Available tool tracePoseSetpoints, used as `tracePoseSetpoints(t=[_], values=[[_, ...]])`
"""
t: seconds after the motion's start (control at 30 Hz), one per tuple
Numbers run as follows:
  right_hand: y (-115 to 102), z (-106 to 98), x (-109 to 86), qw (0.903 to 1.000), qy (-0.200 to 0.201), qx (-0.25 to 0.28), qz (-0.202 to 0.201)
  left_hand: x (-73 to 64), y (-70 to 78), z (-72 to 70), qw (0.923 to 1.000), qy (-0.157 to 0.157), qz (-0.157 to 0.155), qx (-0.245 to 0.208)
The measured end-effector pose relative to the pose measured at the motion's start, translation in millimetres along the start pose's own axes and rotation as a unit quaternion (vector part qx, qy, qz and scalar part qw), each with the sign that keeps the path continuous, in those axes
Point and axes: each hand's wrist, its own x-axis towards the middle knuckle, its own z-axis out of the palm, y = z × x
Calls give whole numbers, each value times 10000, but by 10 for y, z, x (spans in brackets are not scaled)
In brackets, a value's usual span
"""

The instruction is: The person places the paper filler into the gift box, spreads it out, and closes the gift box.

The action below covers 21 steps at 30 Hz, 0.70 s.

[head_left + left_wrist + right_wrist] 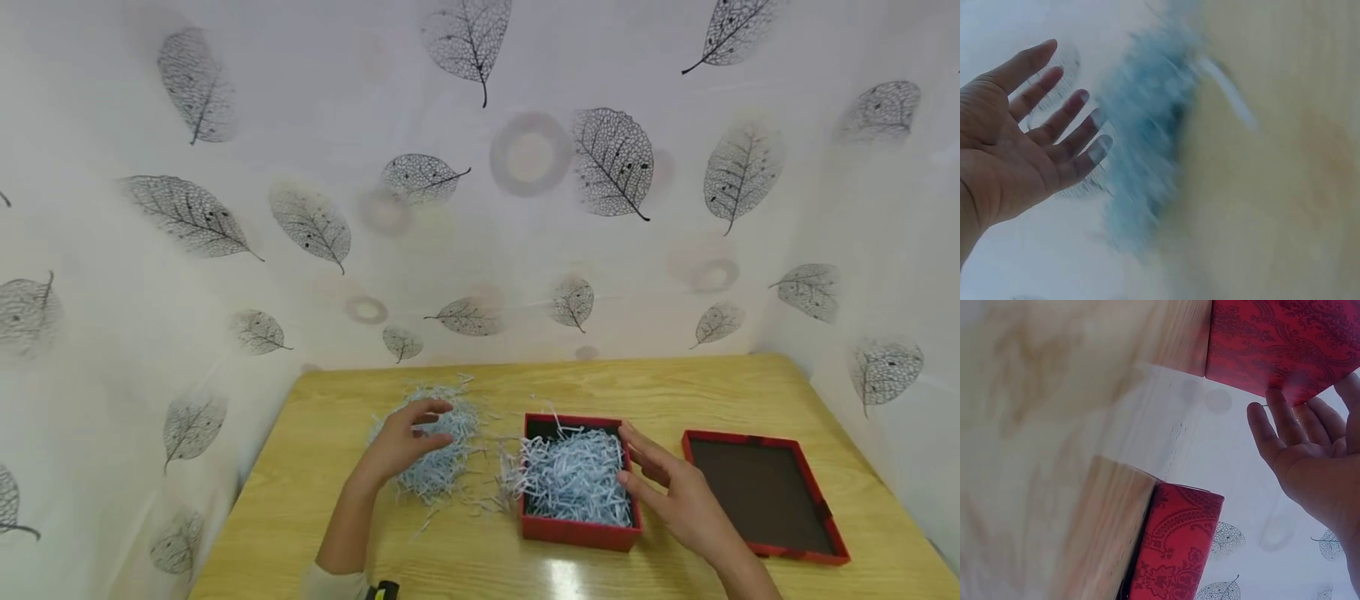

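Observation:
A heap of pale blue shredded paper (438,471) lies on the table, and my left hand (397,442) hovers over it with fingers spread and nothing in them. In the left wrist view the same heap (1147,131) is blurred beside the fingertips. More blue shreds (581,475) fill a red box (577,532), some spilling over its left rim. At the box's right side is my right hand (678,496), fingers extended and fingertips at the wall. From the right wrist the box (1279,344) shows a dark red floral pattern.
A red lid (761,492) with a dark inside lies upturned to the right of the box. Loose paper strips (480,500) are scattered on the wooden table (300,500) between heap and box. Leaf-printed cloth (525,233) hangs behind and at the sides.

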Motion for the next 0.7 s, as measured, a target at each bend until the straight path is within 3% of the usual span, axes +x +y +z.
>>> tracePoseSetpoints(t=[0.07,0.13,0.27,0.37,0.53,0.63,0.7], values=[[13,7,-1,10000,32,10,-64,-98,-187,-44,9996,-2,-47,266],[26,15,-4,9999,76,4,-85,-192,-331,-35,9971,-227,65,727],[38,34,11,9999,-68,68,-31,-316,-456,33,9846,-602,407,1592],[35,41,19,9998,-136,143,9,-302,-422,72,9803,-598,497,1817],[30,14,2,10000,38,54,-75,-141,-276,114,9737,-506,617,2134],[22,-2,-5,9999,-14,5,-102,-77,-185,87,9703,-190,645,2324],[11,-12,-10,10000,-44,-17,-62,-63,-106,35,9725,73,617,2245]])
